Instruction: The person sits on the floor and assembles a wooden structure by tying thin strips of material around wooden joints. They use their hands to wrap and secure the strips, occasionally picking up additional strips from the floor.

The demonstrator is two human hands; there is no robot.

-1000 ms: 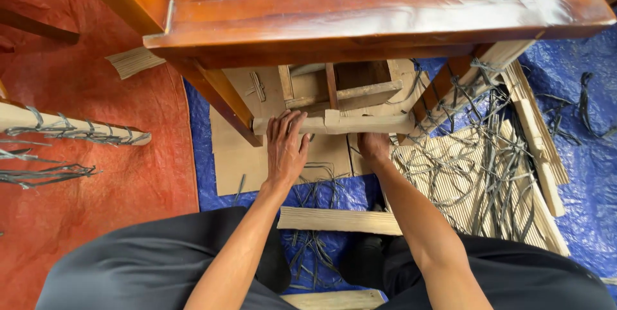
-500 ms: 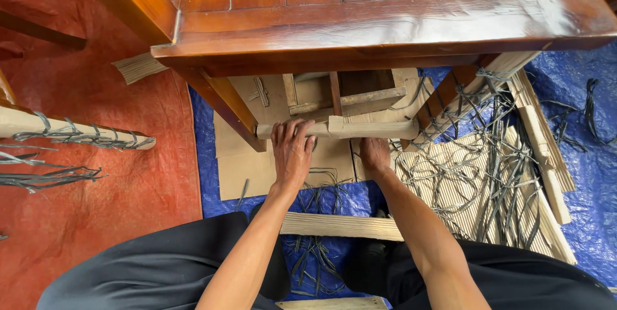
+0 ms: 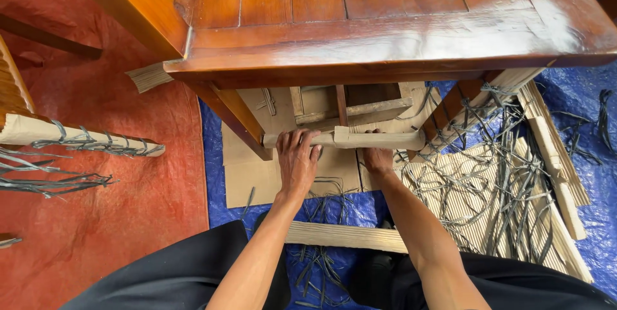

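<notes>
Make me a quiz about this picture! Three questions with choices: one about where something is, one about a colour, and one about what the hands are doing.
1. Where is the wrapped bar that the hands hold?
A. on top of the table
B. under the table's edge
C. on the red sheet

2. What colour is the sheet under the loose straps?
A. blue
B. green
C. white

3. What are the left hand and right hand doing?
A. resting on the knees
B. hanging in the air
C. gripping the bar

Answers:
1 B, the bar runs just below the brown table.
2 A, blue plastic shows around the straps.
3 C, the fingers of both curl over the bar.
</notes>
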